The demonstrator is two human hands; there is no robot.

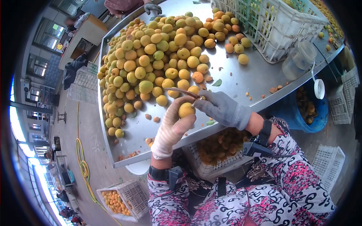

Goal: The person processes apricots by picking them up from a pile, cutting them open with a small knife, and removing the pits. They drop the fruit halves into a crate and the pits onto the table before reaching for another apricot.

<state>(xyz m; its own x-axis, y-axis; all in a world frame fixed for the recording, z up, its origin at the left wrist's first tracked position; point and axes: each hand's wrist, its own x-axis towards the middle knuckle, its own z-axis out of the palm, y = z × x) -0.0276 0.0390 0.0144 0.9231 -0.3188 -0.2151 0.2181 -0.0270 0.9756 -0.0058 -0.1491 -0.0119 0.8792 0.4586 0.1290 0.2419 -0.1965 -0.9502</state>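
Observation:
Near the front edge of the metal table (233, 75), my left hand (175, 126), wrapped in a whitish covering, holds a yellow-orange apricot (186, 110) between thumb and fingers. My right hand (218, 107), in a grey glove, is closed around the handle of a small knife (181, 91). The knife's blade points left, just above the apricot. Both hands are close together, with the right fingertips beside the fruit. Behind them lies a large heap of apricots (143, 60), yellow, orange and some greenish.
A white plastic crate (277, 28) and a clear jar (299, 60) stand on the table at the right. Below are a blue tub (298, 116) and a crate of cut fruit (203, 169). Another person's gloved hand (152, 8) is across the table.

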